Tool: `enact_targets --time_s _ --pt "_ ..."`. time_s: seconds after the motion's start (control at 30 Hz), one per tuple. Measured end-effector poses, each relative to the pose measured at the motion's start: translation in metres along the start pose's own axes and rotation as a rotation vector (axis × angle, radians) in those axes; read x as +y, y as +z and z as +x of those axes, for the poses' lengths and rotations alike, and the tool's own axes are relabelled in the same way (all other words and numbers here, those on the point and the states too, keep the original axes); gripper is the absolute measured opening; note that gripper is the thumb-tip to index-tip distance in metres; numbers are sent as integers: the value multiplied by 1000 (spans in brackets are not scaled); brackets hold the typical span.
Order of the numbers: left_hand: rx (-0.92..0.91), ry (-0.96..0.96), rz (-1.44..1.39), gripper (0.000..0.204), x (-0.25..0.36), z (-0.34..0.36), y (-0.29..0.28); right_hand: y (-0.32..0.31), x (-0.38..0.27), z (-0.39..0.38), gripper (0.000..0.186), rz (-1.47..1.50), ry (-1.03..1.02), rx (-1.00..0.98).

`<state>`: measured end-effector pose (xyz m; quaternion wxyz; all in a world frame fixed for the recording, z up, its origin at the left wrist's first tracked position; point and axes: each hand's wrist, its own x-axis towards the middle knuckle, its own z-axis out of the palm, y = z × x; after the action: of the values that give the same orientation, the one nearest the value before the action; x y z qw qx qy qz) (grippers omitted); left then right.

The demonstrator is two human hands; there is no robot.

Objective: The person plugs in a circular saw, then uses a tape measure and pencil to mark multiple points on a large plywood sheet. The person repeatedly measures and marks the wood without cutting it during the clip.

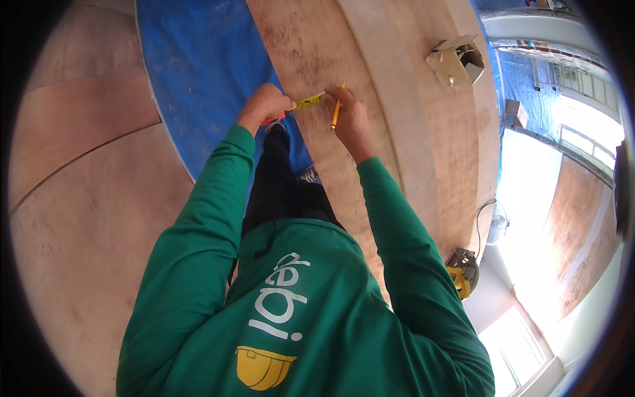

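A yellow tape measure (308, 102) has its blade stretched between my two hands, over the near edge of a plywood sheet (324, 46). My left hand (266, 104) is closed around one end of it, above the blue sheeting; a bit of red shows just below this hand. At the blade's other end, the fingers of my right hand (354, 122) are bent over the plywood. A yellow pencil (336, 114) is held in them, tilted. Whether the right fingertips also pinch the blade is hard to make out.
An opened cardboard box (456, 63) stands on the boards at the far right. A yellow and black power saw (463, 272) with a cord lies by the boards' right edge. Blue sheeting (198, 59) covers the floor between the plywood and large wood panels (86, 145) on the left.
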<state>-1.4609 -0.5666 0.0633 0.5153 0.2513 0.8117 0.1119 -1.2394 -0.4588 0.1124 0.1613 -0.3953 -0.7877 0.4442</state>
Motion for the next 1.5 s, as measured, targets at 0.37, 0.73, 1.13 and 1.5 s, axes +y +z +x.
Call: enact_targets --time_s 0.37,0.73,1.13,1.5 --pt "85 -19 11 37 8 -17 2 12 12 19 16 -112 -17 -21" --pt "104 -58 26 41 9 -16 5 12 9 18 17 -142 -4 -12" --pt "55 12 51 44 3 -6 3 14 13 17 17 -190 -32 1" --pt "78 72 -95 28 -2 0 7 14 13 18 17 -166 -29 14"
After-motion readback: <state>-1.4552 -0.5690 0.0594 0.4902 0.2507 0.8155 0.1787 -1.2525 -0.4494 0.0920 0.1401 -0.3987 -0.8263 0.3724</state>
